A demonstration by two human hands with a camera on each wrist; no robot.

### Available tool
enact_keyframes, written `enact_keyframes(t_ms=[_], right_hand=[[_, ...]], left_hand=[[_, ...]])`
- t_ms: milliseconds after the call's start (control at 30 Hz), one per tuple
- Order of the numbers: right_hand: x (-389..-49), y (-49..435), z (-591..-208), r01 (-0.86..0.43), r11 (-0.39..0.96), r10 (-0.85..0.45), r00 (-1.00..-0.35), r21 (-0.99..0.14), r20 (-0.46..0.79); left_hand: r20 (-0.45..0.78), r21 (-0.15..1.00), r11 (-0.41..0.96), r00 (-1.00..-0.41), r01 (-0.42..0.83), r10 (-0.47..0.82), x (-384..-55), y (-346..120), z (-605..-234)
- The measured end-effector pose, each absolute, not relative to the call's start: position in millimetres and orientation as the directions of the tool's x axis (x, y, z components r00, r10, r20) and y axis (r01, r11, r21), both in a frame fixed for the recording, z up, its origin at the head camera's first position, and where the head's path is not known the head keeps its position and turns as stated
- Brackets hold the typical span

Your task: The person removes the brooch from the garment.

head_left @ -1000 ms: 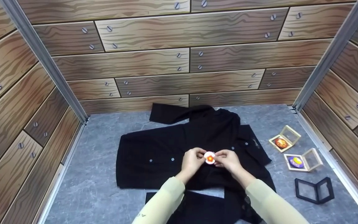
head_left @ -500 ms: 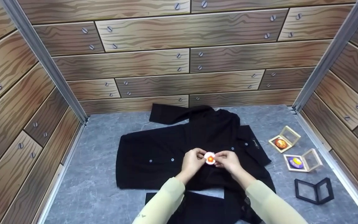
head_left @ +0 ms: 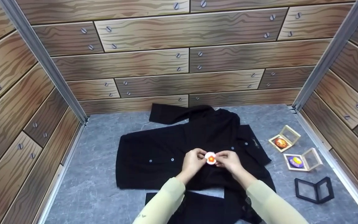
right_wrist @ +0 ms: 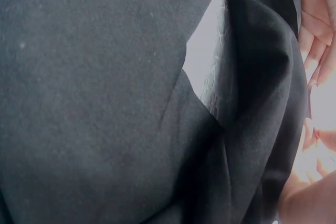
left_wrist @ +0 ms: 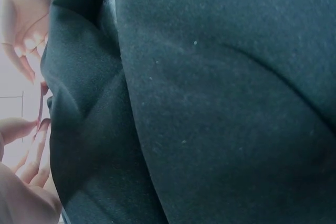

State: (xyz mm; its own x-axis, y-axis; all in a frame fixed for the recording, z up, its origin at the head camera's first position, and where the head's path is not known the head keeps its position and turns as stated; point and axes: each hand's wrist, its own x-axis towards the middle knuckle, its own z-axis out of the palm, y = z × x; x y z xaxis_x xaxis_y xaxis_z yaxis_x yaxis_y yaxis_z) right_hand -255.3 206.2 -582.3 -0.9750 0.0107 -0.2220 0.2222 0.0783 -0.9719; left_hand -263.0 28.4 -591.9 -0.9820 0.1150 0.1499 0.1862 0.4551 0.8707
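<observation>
A small round badge (head_left: 210,158), white with an orange flower-like pattern, is held up between both hands. My left hand (head_left: 194,161) pinches its left edge with thumb and fingers. On the opposite edge, my right hand (head_left: 229,160) pinches it the same way. Beneath them a black button-front garment (head_left: 154,146) lies spread out, one sleeve reaching to the back. The left wrist view catches the badge edge-on as a thin line (left_wrist: 41,103), beside dark cloth (left_wrist: 220,103). In the right wrist view the badge is washed out by glare.
On the right stand two small wooden display cases with raised clear lids, one holding an orange oval piece (head_left: 281,143), the other a purple-and-yellow one (head_left: 296,162). Nearer lies an unfolded black display case (head_left: 315,190). Wood-patterned walls (head_left: 179,62) enclose the grey surface (head_left: 89,174).
The badge and both hands have shifted very slightly to the right, with the same two-handed pinch. The garment and the cases have stayed where they were.
</observation>
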Motion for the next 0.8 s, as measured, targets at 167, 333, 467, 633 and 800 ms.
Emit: enact_keyframes(t_ms=[167, 333, 467, 633, 800], right_hand=[[-254, 211, -583, 0.205, 0.069, 0.011, -0.979, -0.976, -0.205], [-252, 214, -584, 0.202, 0.078, 0.019, -0.979, -0.976, -0.201], [-252, 218, -586, 0.217, 0.082, 0.029, -0.976, -0.973, -0.215], [-250, 225, -589, 0.227, 0.084, 0.035, -0.974, -0.97, -0.225], [-247, 234, -586, 0.233, 0.092, 0.055, -0.972, -0.968, -0.229]], left_hand=[[0.161, 0.865, 0.462, -0.98, 0.196, 0.114, -261, 31, -592], [0.167, 0.856, 0.476, -0.979, 0.201, 0.114, -260, 33, -594], [0.166, 0.855, 0.479, -0.979, 0.201, 0.115, -259, 35, -594], [0.161, 0.862, 0.467, -0.98, 0.196, 0.116, -258, 37, -594], [0.162, 0.863, 0.463, -0.979, 0.2, 0.12, -257, 40, -593]])
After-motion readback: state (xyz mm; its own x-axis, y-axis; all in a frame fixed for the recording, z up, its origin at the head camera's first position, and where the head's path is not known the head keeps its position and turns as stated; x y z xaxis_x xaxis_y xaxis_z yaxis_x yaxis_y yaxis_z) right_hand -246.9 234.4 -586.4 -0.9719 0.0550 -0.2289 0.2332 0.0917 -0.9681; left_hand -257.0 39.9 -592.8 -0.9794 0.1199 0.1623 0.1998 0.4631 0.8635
